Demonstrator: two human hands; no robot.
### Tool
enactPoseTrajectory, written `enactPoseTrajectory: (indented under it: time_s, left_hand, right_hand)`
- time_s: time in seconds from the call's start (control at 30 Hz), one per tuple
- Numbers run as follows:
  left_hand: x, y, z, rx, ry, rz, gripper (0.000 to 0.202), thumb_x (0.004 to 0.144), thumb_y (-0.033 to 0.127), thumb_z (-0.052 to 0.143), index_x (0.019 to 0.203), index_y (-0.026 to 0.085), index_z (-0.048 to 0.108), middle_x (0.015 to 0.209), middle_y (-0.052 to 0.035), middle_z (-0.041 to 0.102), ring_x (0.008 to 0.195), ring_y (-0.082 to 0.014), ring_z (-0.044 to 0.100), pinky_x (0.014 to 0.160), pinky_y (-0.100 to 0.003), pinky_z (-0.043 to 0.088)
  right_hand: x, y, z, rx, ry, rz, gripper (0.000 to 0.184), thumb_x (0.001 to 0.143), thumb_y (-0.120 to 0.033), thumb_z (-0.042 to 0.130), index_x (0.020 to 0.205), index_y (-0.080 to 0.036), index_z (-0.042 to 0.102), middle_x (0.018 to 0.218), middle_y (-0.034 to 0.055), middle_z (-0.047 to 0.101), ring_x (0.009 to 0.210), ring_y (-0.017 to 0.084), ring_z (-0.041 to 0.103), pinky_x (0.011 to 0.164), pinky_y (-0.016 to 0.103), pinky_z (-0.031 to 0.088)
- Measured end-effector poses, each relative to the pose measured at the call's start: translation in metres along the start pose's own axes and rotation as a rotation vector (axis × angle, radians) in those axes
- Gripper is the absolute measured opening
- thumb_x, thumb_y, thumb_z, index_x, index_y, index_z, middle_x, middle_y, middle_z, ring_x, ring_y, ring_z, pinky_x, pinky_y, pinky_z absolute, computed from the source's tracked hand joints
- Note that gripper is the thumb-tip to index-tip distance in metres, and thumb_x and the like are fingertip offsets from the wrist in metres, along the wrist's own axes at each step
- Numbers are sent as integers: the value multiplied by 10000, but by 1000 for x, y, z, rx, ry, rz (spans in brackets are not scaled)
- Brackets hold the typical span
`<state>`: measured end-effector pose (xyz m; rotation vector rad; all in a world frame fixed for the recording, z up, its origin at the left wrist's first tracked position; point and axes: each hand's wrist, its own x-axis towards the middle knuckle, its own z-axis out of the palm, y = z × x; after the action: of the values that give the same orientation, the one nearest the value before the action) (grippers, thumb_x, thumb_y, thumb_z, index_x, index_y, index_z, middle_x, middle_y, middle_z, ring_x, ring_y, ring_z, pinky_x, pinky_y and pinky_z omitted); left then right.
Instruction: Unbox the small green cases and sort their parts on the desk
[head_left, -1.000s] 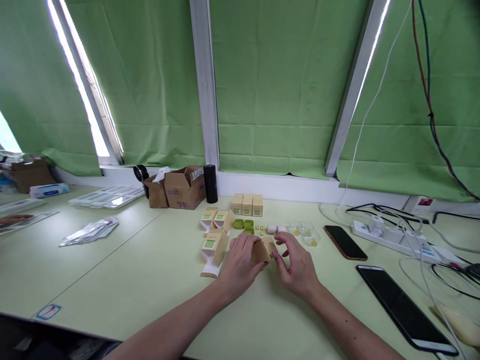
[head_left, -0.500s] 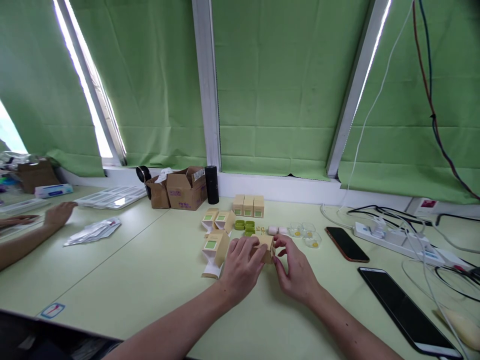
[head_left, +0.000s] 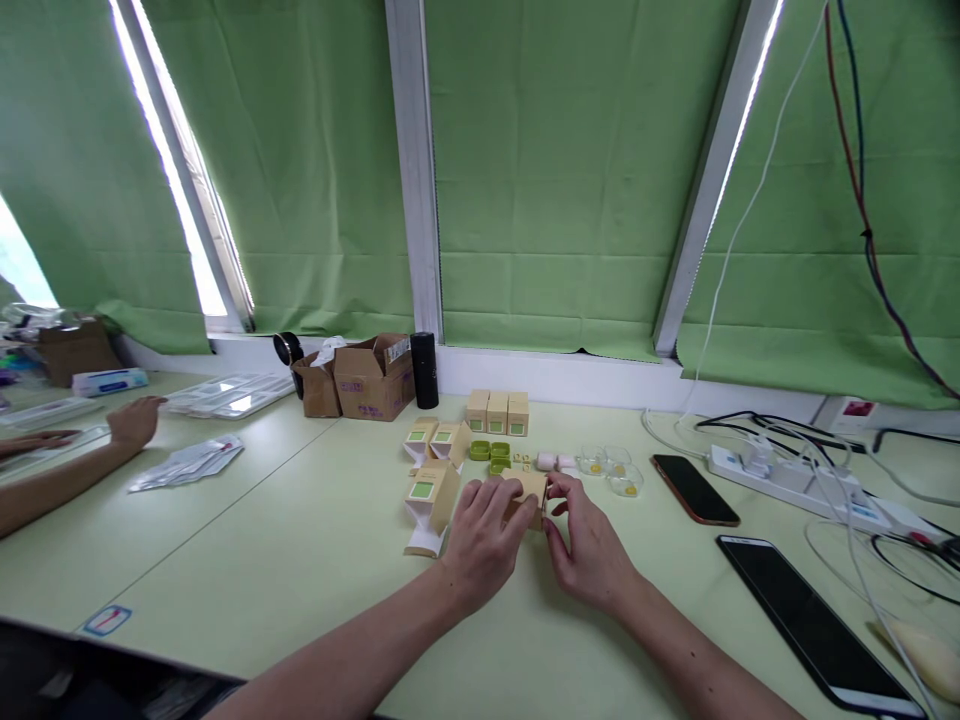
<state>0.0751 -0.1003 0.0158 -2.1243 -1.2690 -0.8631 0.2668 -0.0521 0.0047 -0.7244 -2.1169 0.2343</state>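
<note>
A small kraft cardboard box is held low over the table between my two hands. My left hand wraps its fingers over the box's left side and top. At its right end, my right hand pinches the edge with thumb and fingertips. Left of my hands lies an open kraft box with a green label and white inner flaps, and two more open boxes stand behind it. Small green square trays sit beyond the held box, beside tiny yellow pieces and pinkish-white rolls.
Closed kraft boxes stand in a row at the back. Clear round containers, two phones and a power strip with tangled cables lie to the right. Cardboard cartons and a black cylinder stand back left. Another person's hand is far left.
My right fingers have shifted slightly at the box's right end, where the flap now looks closer to flush. The other person's hand has moved a little to the right.
</note>
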Motion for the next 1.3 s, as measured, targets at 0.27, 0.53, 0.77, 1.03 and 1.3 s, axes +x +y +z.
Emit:
enactPoseTrajectory:
  time_s: [0.27,0.53,0.77,1.03,1.3]
  left_hand:
    - [2,1,0,-22,-58,-24,408,879,73,585,1260,215,548,1216,-131,642,1109,-319,598,919,-474,439]
    - [4,2,2,-60,-111,-57,454,857,81,618,1285,193,515,1254,-150,623,1129,-334,588,937,-499,475]
    - [4,3,2,-85,-128,-80,462,837,91,654,1265,185,507,1277,-157,615,1159,-345,589,950,-509,497]
    - [6,4,1,-61,-163,-80,437,854,131,661,1255,185,493,1281,-150,619,1153,-336,594,951,-508,517]
    - [6,3,1,-109,-194,-93,474,846,153,671,1275,191,472,1305,-153,596,1164,-337,581,969,-509,513]
  right_hand:
    - [2,-3,-1,-21,19,8,406,917,-187,498,1308,-214,390,1064,91,616,883,234,673,746,375,585]
    - [3,-2,1,-43,-23,112,299,874,-198,518,1140,-228,385,991,63,605,771,205,645,687,337,533]
    - [5,-3,1,-17,-40,172,293,858,-218,520,1113,-227,376,938,45,612,735,200,638,666,319,506]
    - [6,-4,1,24,-61,236,270,859,-213,519,1075,-244,359,883,19,629,676,194,644,618,299,471]
    - [7,-3,1,33,-78,283,284,854,-220,516,1078,-248,343,848,9,651,654,199,654,596,290,442]
